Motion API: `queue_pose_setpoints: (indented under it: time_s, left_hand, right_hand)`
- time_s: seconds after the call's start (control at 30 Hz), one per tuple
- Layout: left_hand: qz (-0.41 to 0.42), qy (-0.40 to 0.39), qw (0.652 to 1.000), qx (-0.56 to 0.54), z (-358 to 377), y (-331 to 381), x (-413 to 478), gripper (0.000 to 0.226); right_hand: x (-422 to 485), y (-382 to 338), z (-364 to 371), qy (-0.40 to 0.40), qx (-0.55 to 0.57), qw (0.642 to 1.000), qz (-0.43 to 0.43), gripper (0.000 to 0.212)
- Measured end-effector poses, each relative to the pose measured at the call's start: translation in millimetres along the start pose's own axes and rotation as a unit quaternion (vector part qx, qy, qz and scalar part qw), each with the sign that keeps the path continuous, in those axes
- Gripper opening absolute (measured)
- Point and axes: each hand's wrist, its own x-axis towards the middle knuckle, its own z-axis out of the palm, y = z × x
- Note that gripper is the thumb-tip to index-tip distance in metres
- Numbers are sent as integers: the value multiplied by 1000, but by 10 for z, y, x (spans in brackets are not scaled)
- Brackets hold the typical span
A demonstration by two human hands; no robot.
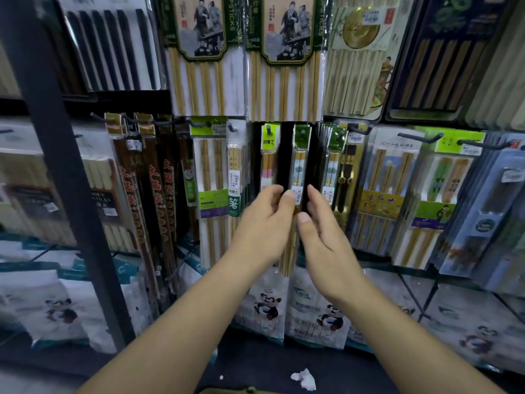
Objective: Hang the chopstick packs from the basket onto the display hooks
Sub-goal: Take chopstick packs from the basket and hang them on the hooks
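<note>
A narrow chopstick pack (pixel 300 166) with a green header hangs at the middle of the display, its header on a dark hook (pixel 303 132). My left hand (pixel 262 226) pinches the pack at its price label, with the thumb on the front. My right hand (pixel 322 234) is just to the right of the pack, fingers relaxed and straight, thumb close to the pack's lower half. The bamboo tips of the pack (pixel 287 260) show below and between my hands. The basket is not in view.
More hanging packs crowd both sides: a yellow-labelled pack (pixel 268 160) to the left, a stack of green-header packs (pixel 332 166) to the right. A dark upright post (pixel 56 166) stands at the left. Panda-printed bags (pixel 267 305) lie below. Crumpled white paper (pixel 305 379) is on the floor.
</note>
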Motion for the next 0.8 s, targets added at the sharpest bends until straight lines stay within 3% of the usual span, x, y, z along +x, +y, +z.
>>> queue_pose_setpoints:
  time_s: [0.07,0.2,0.4,0.53,0.63,0.8]
  left_hand:
    - [-28,-35,999,-24,95,-1,70,56]
    - [-94,-76,979,-165,229,-64,170,57]
    - [-139,-60,948,-282,360,-182,283,57]
    - [-136,-65,948,-280,388,-189,314,57]
    - [-117,-66,962,-239,357,-189,234,54]
    - [-123,-111,972,-169,213,-305,-91,22]
  right_hand:
    - [68,-13,64,-18,43,998,38,75]
    - [243,3,147,-5,126,986,105,82]
    - [392,106,221,-14,184,969,164,65]
    - [454,146,206,-8,186,969,160,68]
    - [396,177,209,-9,179,973,143,81]
    - [106,304,210,-14,109,990,88,78]
